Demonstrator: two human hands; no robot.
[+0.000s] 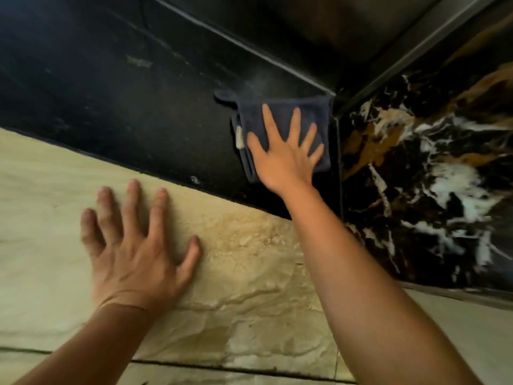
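Observation:
A folded dark blue cloth [251, 118] lies flat against a black wall panel [125, 93], close to the corner. My right hand [286, 154] presses on the cloth with its fingers straight and spread. My left hand [133, 245] rests flat on the rough beige stone surface [249, 273] below the black panel, fingers spread, holding nothing.
A dark marble wall [430, 176] with white and brown veins meets the black panel at the corner on the right. A thin metal trim [244, 45] runs diagonally along the panel's upper edge. Joint lines cross the stone near the bottom.

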